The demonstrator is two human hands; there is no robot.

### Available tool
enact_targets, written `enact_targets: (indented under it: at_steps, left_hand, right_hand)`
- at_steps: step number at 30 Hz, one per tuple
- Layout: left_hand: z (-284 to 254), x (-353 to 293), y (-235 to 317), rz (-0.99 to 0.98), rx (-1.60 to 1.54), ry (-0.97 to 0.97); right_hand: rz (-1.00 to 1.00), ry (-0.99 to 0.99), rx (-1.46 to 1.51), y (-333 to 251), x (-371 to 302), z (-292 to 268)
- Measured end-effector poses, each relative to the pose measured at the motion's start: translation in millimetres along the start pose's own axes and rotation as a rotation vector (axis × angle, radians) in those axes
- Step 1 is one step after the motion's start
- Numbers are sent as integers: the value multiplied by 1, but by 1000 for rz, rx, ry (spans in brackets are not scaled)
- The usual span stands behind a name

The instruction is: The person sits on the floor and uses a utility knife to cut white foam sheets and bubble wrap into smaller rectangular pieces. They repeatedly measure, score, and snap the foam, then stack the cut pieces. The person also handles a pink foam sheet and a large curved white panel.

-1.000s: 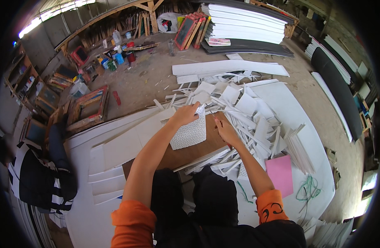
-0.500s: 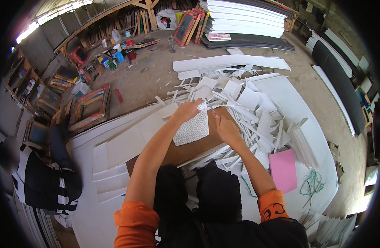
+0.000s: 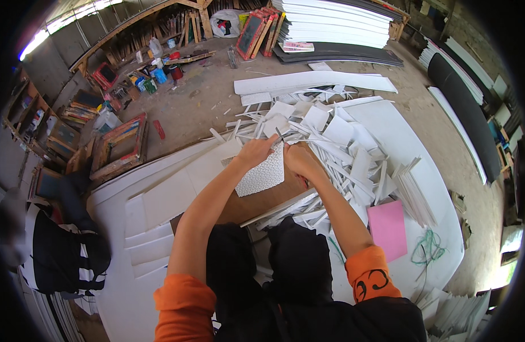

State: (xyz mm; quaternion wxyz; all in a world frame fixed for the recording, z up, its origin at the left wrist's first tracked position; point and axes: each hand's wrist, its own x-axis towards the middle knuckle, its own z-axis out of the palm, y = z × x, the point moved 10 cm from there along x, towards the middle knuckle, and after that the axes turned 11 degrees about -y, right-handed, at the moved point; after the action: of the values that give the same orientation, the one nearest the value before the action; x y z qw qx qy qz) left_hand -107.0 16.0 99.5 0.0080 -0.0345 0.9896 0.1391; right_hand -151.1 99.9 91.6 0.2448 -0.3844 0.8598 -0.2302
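At 12 o'clock, a textured white sheet (image 3: 265,175) sits over a brown board (image 3: 262,206), with white offcuts (image 3: 337,132) heaped towards 1 o'clock. Your left hand (image 3: 256,153) pinches the sheet at its 11 o'clock edge. Your right hand (image 3: 298,158), closed around a slender metal tool (image 3: 279,134), has just drawn in at the sheet's 1 o'clock corner; the tool's tip is near your left fingertips, so both hands seem to work one edge.

Ahead of my knees (image 3: 299,248): board (image 3: 262,203) | over it, at my left hand (image 3: 256,153): sheet (image 3: 261,176) | board's right: heaped offcuts (image 3: 359,165) | farther right: panel (image 3: 388,231), then cord (image 3: 428,249)
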Motion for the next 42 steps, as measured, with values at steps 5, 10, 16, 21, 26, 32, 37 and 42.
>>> enact_targets:
  at_steps: [5,10,16,21,26,32,37,42]
  left_hand:
    - [0,1,2,-9,-47,-19]
    - [3,7,1,-43,-46,-9]
    - [9,10,-4,-2,-44,31]
    - [8,9,-4,-44,-64,4]
    - [14,10,3,47,-8,39]
    - [11,3,22,4,-17,3]
    - [15,1,26,46,24,2]
    - [12,6,21,72,-4,55]
  right_hand:
    - [135,-145,63,2,3,10]
    - [120,-73,-7,-1,-11,6]
    - [33,13,-150,-12,-24,-1]
    - [18,-75,-237,-6,-35,0]
    - [-21,-158,-206,-9,-36,-9]
    - [191,-332,-135,5,-31,1]
    - [234,-267,-32,9,-25,13]
    - [152,-185,-127,3,-19,8]
